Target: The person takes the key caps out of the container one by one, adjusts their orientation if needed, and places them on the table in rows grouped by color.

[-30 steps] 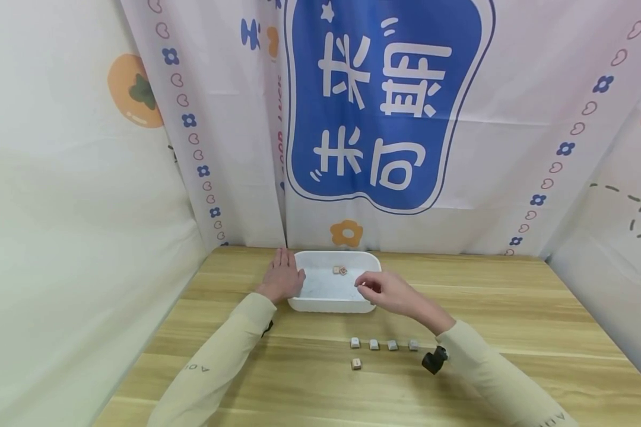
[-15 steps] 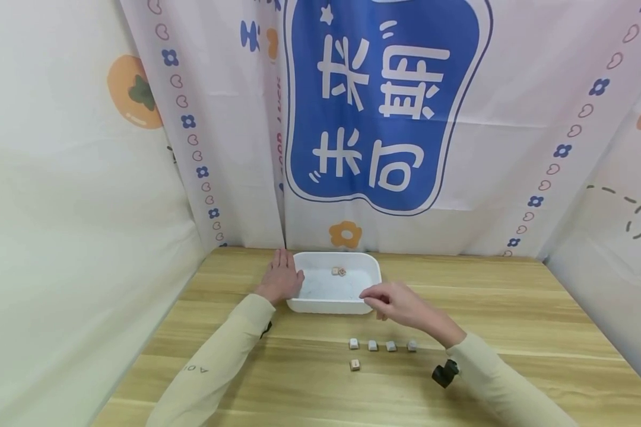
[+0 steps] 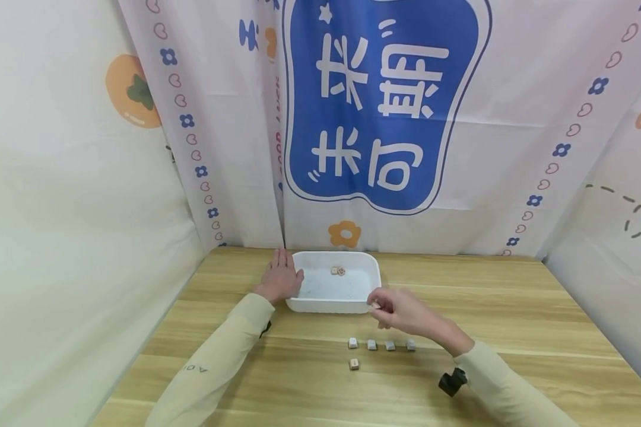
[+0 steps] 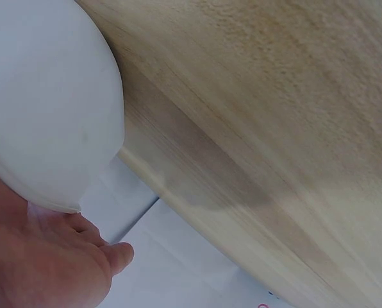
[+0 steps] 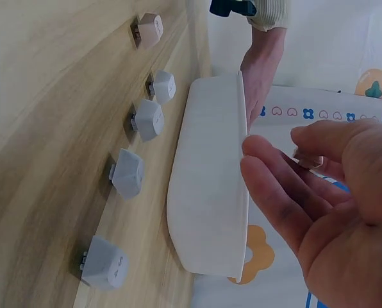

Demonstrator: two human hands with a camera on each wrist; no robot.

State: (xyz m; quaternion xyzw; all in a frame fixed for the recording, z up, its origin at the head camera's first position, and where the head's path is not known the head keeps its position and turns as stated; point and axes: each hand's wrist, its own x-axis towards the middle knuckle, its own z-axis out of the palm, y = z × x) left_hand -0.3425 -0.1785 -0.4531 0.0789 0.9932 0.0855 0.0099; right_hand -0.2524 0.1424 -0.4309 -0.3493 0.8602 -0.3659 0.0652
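My left hand point(image 3: 280, 279) lies along the left rim of a white tray point(image 3: 328, 306), fingers straight. In the left wrist view, that hand point(image 4: 47, 260) touches the tray's edge. My right hand point(image 3: 403, 311) is just off the tray's front right corner. It pinches a small pale keycap point(image 3: 375, 305) between thumb and fingers; in the right wrist view the keycap point(image 5: 307, 159) is partly hidden by them. Inside the tray, towards the back, two beige keycaps point(image 3: 338, 271) lie side by side.
Several white-grey keycaps point(image 3: 371, 344) form a row on the wooden table point(image 3: 491, 308) in front of the tray. One beige keycap point(image 3: 354, 364) sits nearer, below the row's left end. A printed curtain point(image 3: 459, 225) hangs behind the table.
My right hand has moved from over the tray's right side to outside its front right corner, and a keycap now shows in its fingers. My left hand has stayed on the rim.
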